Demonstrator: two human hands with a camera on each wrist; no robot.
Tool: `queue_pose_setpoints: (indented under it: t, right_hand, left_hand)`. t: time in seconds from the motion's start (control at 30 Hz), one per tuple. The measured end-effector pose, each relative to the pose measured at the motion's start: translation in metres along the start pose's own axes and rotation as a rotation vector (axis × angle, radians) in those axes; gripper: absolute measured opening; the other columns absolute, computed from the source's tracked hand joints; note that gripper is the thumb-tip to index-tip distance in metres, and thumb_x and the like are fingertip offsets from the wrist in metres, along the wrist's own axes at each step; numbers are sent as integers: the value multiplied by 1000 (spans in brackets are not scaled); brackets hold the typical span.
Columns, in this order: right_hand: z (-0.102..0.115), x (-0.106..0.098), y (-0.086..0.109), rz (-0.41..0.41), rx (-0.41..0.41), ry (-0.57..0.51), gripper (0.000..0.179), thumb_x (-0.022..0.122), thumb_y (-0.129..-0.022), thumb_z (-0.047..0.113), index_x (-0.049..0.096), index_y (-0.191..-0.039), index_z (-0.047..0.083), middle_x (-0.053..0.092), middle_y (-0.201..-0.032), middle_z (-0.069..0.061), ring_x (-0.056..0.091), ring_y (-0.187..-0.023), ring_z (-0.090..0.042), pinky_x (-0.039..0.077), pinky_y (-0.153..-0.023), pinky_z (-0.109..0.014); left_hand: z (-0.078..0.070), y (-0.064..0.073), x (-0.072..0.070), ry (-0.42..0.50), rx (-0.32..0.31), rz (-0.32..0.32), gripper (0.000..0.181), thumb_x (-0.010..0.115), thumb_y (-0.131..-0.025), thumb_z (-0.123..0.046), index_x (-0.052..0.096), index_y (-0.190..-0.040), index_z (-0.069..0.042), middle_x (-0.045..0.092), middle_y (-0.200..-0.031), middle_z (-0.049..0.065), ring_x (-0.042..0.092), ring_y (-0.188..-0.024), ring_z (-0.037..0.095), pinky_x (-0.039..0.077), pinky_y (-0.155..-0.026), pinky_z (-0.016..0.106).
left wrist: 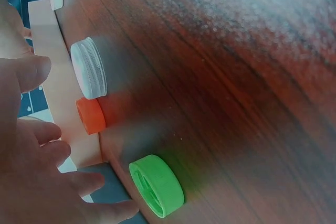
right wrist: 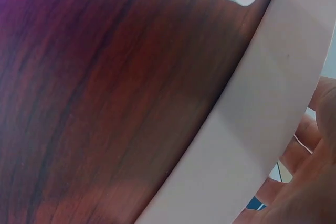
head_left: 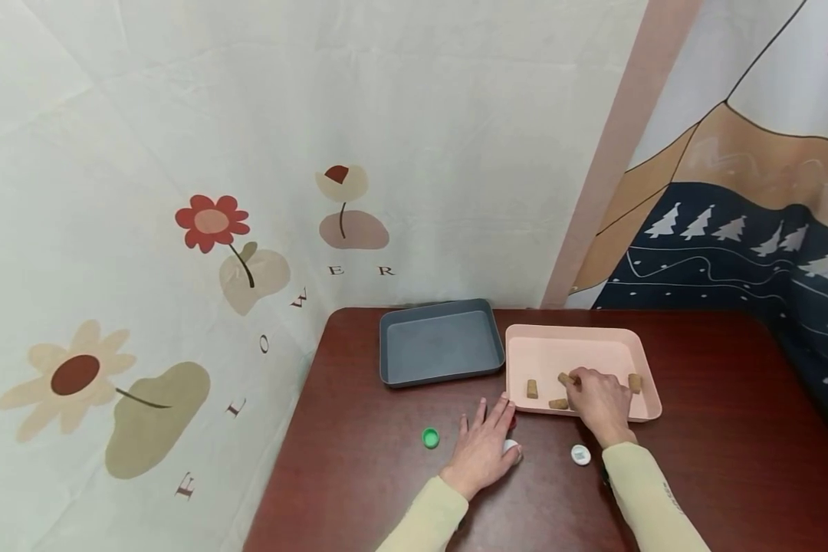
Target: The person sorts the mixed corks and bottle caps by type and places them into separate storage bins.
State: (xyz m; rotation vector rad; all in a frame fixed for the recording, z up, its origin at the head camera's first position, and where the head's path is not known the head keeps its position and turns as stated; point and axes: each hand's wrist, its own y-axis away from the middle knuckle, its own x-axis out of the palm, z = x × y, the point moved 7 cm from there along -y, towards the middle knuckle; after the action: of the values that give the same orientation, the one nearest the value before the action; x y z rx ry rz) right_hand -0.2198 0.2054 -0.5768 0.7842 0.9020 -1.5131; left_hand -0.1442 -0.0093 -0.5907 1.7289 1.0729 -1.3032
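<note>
In the head view my right hand [head_left: 599,399] reaches into the pink tray [head_left: 573,341] and pinches a cork [head_left: 565,379] between thumb and fingertips. Other corks lie on the tray floor: one upright-looking cork [head_left: 532,389], a cork [head_left: 557,404] near the front wall, and a cork [head_left: 635,382] at the right. My left hand [head_left: 481,452] is spread, fingers extended, above the table in front of the tray. Beneath and beside it are a ribbed white lid [left wrist: 89,69] and an orange-red cap [left wrist: 91,115]. A green cap [left wrist: 157,184] lies left of that hand.
A dark grey tray [head_left: 441,345] stands left of the pink one, near the table's back edge. Close to my right wrist lies a white cap [head_left: 580,455]. A printed curtain [head_left: 455,153] hangs behind the brown table [head_left: 724,429].
</note>
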Motion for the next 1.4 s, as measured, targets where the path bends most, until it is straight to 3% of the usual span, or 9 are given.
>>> queue_pose_setpoints:
  t: [0.37,0.67,1.0,1.4]
  right_hand:
    - [-1,-2,3,2,32,7,35,69,-97,27,72,-119,0,72,-107,-23,61,-106,-53,35,-90,-77]
    - [8,-19,20,-116,-17,-28,33,61,-98,22,72,-122,2,69,-122,-25,57,-113,-54,37,-87,-76]
    - [19,-35,48,-243,-92,-45,27,68,-95,18,74,-117,3,72,-119,-22,60,-111,-52,41,-87,-71]
    - [21,-38,69,-268,-143,-105,26,72,-94,15,73,-117,3,71,-118,-23,61,-110,-52,44,-84,-68]
  left_hand:
    - [0,-1,0,24,4,-10,71,63,-101,-47,39,-161,-18,31,-169,-3,34,-151,37,38,-109,67]
    - [2,1,0,28,11,-33,72,64,-100,-47,39,-161,-17,31,-169,-2,34,-151,37,39,-109,66]
    - [8,7,-8,73,7,-56,72,63,-100,-44,39,-161,-14,29,-170,2,32,-152,37,36,-112,65]
    - [31,16,-35,89,-4,-206,61,62,-101,-37,47,-156,-13,38,-165,3,36,-151,33,33,-113,67]
